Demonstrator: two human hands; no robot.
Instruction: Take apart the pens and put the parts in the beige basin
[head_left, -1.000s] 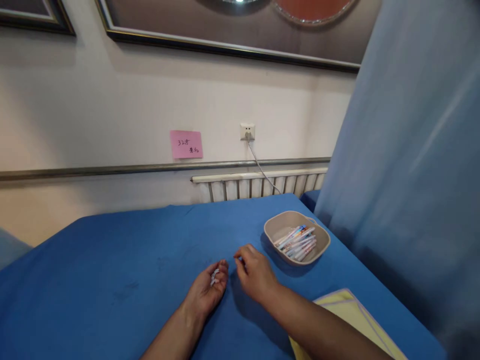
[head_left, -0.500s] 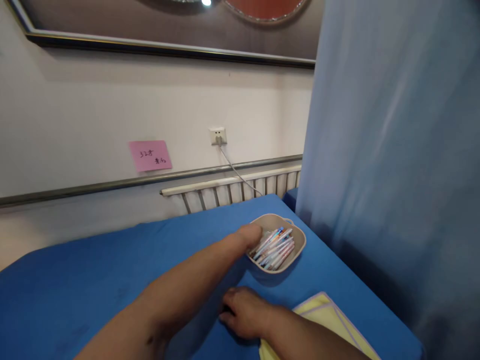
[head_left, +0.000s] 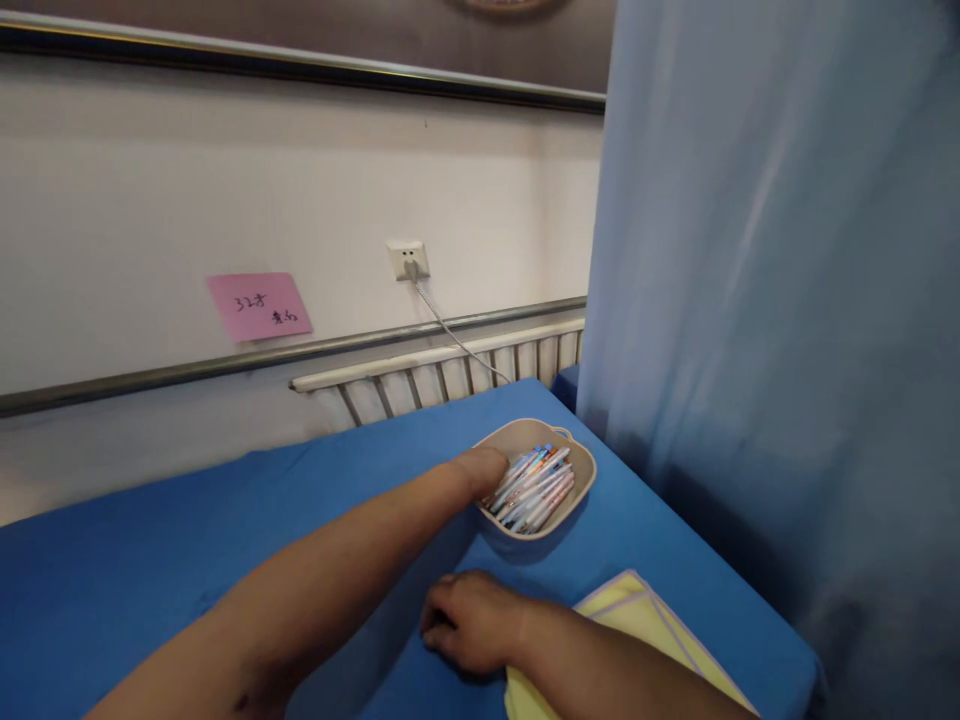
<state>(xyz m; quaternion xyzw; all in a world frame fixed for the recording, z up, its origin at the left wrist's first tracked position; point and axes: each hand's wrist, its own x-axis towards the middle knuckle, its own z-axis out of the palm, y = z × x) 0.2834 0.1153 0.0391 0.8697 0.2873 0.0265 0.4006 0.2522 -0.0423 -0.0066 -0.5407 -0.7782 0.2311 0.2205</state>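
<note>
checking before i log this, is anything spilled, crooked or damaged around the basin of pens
Nothing looks spilled or damaged. The pens lie bunched inside the basin, which sits upright with the left hand at its rim. The yellow cloth lies at a slant, partly hidden by the right forearm, which is hardly odd.

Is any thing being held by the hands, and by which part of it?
It cannot be told: the left hand is at the basket's left edge, fingers hidden; the right hand is curled, with no held thing visible.
</note>
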